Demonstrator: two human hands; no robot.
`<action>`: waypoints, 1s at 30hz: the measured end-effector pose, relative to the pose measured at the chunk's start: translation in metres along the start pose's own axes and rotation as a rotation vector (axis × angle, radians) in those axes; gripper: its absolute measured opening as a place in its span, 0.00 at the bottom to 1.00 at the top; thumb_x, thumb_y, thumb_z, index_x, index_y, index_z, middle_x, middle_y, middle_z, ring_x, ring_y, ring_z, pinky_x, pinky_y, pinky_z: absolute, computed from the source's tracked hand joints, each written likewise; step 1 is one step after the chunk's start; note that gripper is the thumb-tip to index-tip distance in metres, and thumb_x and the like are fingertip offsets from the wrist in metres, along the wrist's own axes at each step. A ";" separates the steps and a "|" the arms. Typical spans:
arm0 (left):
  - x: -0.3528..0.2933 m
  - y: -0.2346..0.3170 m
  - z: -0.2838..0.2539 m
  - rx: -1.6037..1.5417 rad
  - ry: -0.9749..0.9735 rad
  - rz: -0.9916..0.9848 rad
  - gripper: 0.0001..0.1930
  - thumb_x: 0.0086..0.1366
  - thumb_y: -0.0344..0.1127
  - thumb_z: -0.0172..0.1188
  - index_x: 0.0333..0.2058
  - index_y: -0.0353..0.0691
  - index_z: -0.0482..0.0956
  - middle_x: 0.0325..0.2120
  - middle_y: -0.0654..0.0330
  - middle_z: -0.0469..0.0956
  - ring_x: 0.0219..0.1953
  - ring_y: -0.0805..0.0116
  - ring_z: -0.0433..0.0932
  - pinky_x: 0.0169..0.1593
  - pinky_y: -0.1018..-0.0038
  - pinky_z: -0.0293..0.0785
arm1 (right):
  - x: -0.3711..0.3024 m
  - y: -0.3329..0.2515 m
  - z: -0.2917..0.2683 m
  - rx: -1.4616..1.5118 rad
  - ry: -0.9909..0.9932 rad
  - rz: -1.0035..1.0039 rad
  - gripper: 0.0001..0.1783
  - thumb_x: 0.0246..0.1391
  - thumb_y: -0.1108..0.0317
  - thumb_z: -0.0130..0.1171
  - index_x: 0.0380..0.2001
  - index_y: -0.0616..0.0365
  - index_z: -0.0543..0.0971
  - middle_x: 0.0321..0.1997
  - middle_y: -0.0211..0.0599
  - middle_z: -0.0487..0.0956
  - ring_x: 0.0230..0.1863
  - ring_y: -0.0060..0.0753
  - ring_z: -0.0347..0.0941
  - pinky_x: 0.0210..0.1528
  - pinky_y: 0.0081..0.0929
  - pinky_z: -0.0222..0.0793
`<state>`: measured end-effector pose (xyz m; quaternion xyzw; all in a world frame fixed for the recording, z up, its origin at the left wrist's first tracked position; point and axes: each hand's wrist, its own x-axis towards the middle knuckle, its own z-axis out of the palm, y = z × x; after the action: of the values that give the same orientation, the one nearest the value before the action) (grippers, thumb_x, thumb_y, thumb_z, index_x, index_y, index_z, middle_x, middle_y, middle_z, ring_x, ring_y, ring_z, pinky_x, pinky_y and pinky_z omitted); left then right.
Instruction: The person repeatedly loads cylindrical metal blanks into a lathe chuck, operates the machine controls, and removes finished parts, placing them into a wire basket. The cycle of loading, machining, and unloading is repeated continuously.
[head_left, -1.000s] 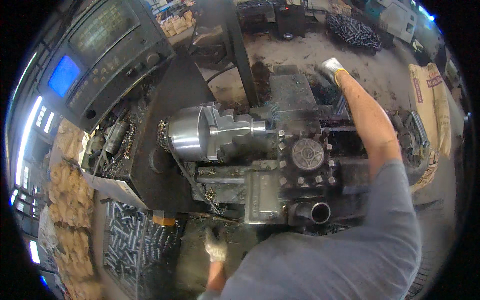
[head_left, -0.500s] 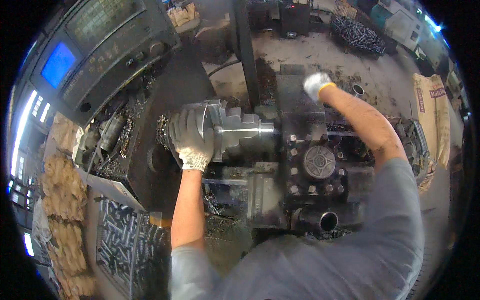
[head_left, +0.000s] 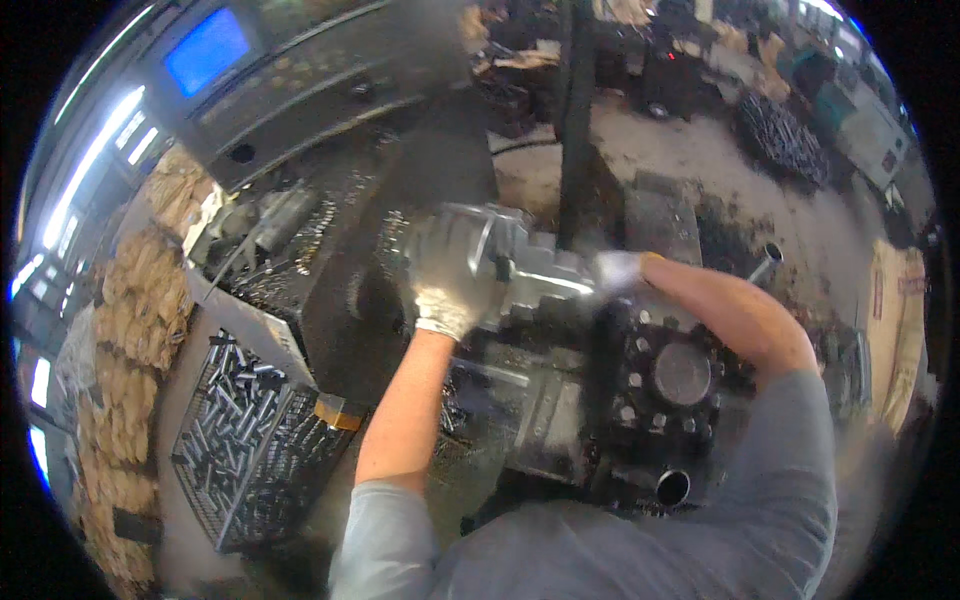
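My left hand [head_left: 452,262], in a greyish glove with a white cuff, lies over the rim of a lathe chuck [head_left: 515,235] with stepped jaws. Its fingers look stretched out across the metal, though motion softens them. A bright metal cylinder [head_left: 562,284] sticks out from between the jaws toward the right. At that cylinder's outer end is my right hand [head_left: 615,270], in a white glove with a yellow cuff edge. Blur hides its fingers, so whether it touches or holds the cylinder cannot be made out. Just below it stands a bolted tool post [head_left: 683,376] with a round cap.
A mesh crate [head_left: 225,440] of short metal tubes stands at lower left, beside stacked brown sacks [head_left: 125,390]. Metal chips lie on the machine ledge [head_left: 310,235]. A loose tube [head_left: 766,262] is at right. Far right is a paper sack [head_left: 895,330]; a blue screen [head_left: 207,52] glows upper left.
My right hand has come down and left, from above the tool post to the cylinder's end. My left hand stays on the chuck. The whole view has shifted.
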<state>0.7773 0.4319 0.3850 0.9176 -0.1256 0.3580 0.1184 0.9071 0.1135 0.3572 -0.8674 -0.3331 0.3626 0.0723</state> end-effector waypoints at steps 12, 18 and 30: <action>-0.018 0.004 -0.020 -0.254 -0.016 -0.039 0.35 0.53 0.44 0.72 0.60 0.41 0.73 0.57 0.45 0.73 0.63 0.39 0.69 0.72 0.47 0.58 | -0.202 -0.181 0.014 -0.666 0.791 0.551 0.29 0.39 0.55 0.72 0.43 0.62 0.82 0.38 0.55 0.86 0.40 0.53 0.86 0.43 0.46 0.83; -0.167 0.104 -0.039 -1.876 -0.318 -0.589 0.31 0.66 0.44 0.70 0.63 0.39 0.72 0.54 0.56 0.78 0.57 0.60 0.76 0.64 0.63 0.72 | -0.187 -0.304 0.145 0.107 0.841 0.394 0.46 0.37 0.50 0.78 0.59 0.59 0.74 0.51 0.56 0.83 0.51 0.58 0.83 0.53 0.47 0.80; -0.277 0.095 -0.002 -2.163 -0.791 -1.377 0.23 0.76 0.52 0.51 0.56 0.40 0.79 0.49 0.56 0.81 0.49 0.61 0.80 0.57 0.62 0.78 | -0.182 -0.209 0.390 0.976 0.422 0.478 0.30 0.45 0.57 0.75 0.50 0.63 0.84 0.41 0.42 0.86 0.41 0.31 0.81 0.42 0.32 0.79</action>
<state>0.5491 0.3839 0.2077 0.2809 0.1151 -0.3398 0.8902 0.4398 0.1142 0.2560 -0.8381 0.0992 0.2996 0.4449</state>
